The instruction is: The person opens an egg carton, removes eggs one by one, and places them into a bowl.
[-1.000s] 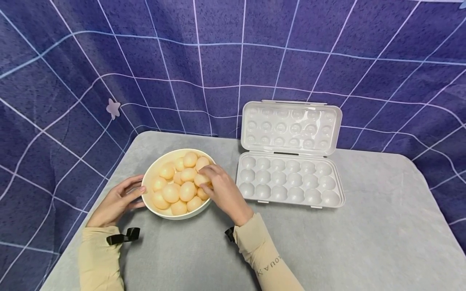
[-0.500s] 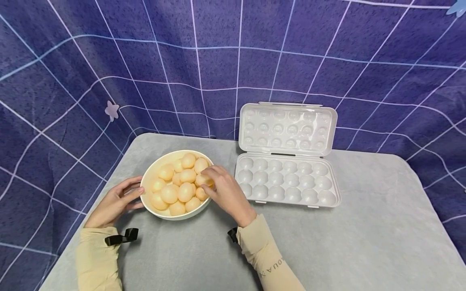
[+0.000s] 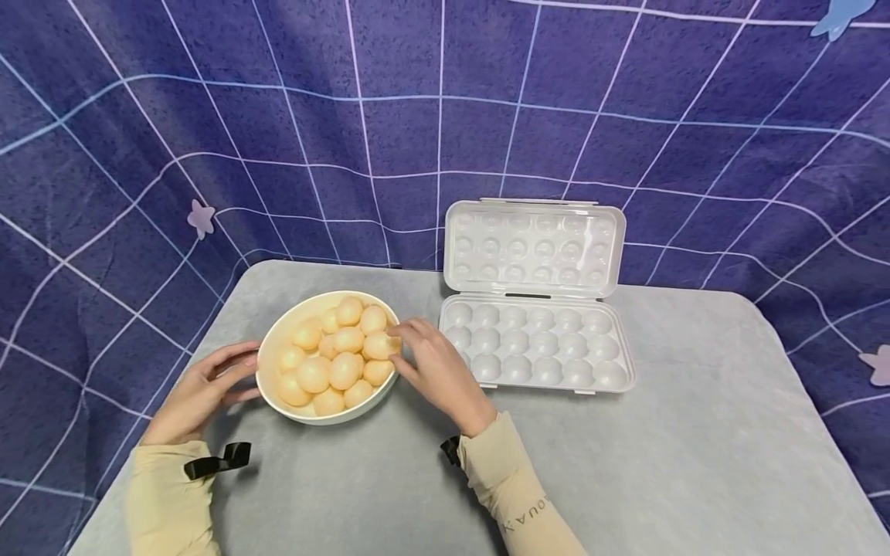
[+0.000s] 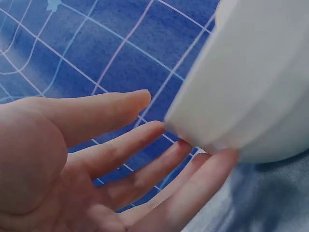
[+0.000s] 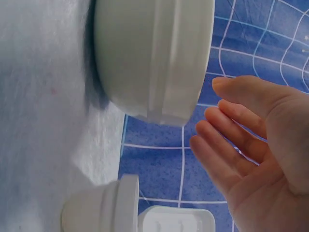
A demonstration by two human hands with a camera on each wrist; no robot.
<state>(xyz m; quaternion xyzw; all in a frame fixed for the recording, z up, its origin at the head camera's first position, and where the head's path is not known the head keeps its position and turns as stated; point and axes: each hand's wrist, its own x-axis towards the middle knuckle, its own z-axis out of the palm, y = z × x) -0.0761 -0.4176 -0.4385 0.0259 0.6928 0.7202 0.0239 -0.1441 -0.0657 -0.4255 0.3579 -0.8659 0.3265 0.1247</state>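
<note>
A cream-white bowl [image 3: 273, 386] full of pale orange-beige eggs [image 3: 344, 371] stands on the left part of the table. My left hand [image 3: 198, 394] is at the bowl's left side; in the left wrist view its extended fingertips [image 4: 181, 147] touch the outer wall, while the thumb stays off it. On the opposite side my right hand [image 3: 441, 374] hovers at the rim, fingertips beside the rightmost egg [image 3: 381, 345]. The right wrist view shows that hand [image 5: 256, 140] with loosely bent, spread fingers and nothing held. To its right lies a white egg carton [image 3: 535, 342], lid up, its cups holding no eggs.
The carton's raised lid [image 3: 534, 247] stands near the back edge of the grey table [image 3: 667, 455]. Behind and to the left hangs a dark blue curtain [image 3: 389, 131] with a light grid pattern and star shapes.
My right hand has drawn back slightly rightward from the eggs, so more of the rightmost egg shows. The left hand keeps its place at the bowl. The head view has shifted a little.
</note>
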